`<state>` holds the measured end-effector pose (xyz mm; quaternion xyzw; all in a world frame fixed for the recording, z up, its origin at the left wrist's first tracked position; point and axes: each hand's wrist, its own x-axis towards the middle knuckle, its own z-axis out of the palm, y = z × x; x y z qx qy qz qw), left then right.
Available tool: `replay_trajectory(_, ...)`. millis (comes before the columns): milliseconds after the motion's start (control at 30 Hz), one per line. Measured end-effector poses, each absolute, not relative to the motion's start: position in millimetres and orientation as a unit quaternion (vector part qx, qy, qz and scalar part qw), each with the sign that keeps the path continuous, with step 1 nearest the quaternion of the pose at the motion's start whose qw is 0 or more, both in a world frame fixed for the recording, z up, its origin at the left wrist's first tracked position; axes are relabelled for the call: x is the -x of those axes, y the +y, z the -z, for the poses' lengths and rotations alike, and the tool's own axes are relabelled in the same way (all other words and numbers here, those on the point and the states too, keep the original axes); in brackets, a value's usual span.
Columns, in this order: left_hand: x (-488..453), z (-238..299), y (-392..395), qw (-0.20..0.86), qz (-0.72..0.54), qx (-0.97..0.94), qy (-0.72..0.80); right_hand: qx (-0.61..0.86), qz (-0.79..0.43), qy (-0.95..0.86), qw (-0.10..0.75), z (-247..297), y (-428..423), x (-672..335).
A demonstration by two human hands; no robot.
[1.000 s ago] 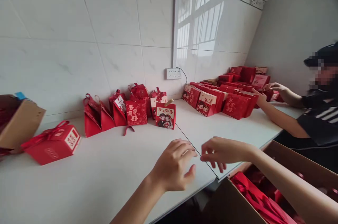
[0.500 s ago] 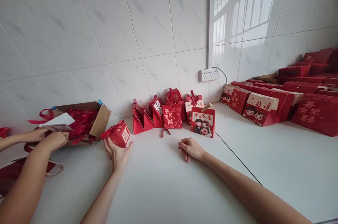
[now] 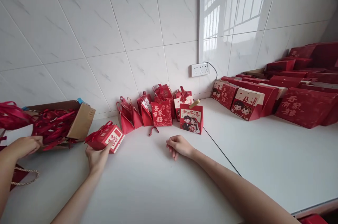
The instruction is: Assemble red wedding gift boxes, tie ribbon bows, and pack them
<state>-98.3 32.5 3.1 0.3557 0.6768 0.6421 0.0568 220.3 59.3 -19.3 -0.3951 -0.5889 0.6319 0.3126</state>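
My left hand [image 3: 98, 159] is closed around a red gift box [image 3: 103, 138] with a red ribbon on top and a cream panel bearing a red character. The box is tilted, its panel turned toward the right. My right hand [image 3: 179, 146] rests on the white table with its fingers loosely curled and nothing visible in them. Just behind it stands a small red gift box [image 3: 192, 120] with a printed couple and a gold strap. A short red ribbon piece [image 3: 153, 130] lies between my hands, in front of the other boxes.
Several red gift boxes [image 3: 161, 114] stand along the tiled wall. To the left, a cardboard carton [image 3: 81, 122] holds red ribbons, with another person's hand [image 3: 25, 146] in front of it. Many red boxes [image 3: 303, 107] are stacked at right. A power strip [image 3: 200, 70] is on the wall.
The view has shifted, moving most things leftward. The box in my left hand has turned, showing more of its cream panel. The other person's hands have moved left with a white piece.
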Motion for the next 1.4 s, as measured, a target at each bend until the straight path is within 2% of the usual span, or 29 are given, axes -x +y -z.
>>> replay_trajectory(167,51.7,-9.7,-1.8,0.082,-0.651,-0.417,0.629,0.398,-0.619,-0.546,0.401,19.5,60.3,-219.2)
replay_trajectory(267,0.8,-13.6,-1.1,0.228,-0.585,-0.607,0.487,0.403,-0.565,-0.515,0.503,17.4,61.3,-227.7)
replay_trajectory(367,-46.9,-8.4,13.6,0.310,-0.522,-0.666,0.433,0.402,-0.504,-0.499,0.579,13.3,63.5,-244.6)
replay_trajectory(467,-71.3,-0.5,23.4,0.394,-0.445,-0.708,0.382,0.407,-0.477,-0.506,0.592,9.1,65.6,-259.7)
replay_trajectory(633,-55.7,1.4,22.3,0.479,-0.363,-0.697,0.391,0.408,-0.507,-0.543,0.530,9.3,70.2,-266.5)
replay_trajectory(700,-42.8,1.3,25.4,0.478,-0.383,-0.659,0.437,0.409,-0.530,-0.553,0.497,10.5,72.9,-268.3)
replay_trajectory(800,-28.7,3.9,35.8,0.416,-0.477,-0.587,0.505,0.425,-0.546,-0.552,0.465,10.2,75.6,-272.5)
replay_trajectory(967,-30.0,2.7,37.7,0.362,-0.591,-0.511,0.509,0.437,-0.498,-0.566,0.491,1.4,67.0,-270.2)
replay_trajectory(1067,-42.3,-3.9,24.6,0.402,-0.579,-0.568,0.425,0.407,-0.495,-0.598,0.482,-3.9,56.2,-263.5)
replay_trajectory(1200,-55.1,-10.4,10.2,0.441,-0.481,-0.652,0.385,0.367,-0.504,-0.632,0.460,-6.7,47.1,-257.2)
replay_trajectory(1400,-53.7,-11.5,9.9,0.361,-0.505,-0.638,0.455,0.381,-0.426,-0.589,0.572,-15.1,42.4,-260.9)
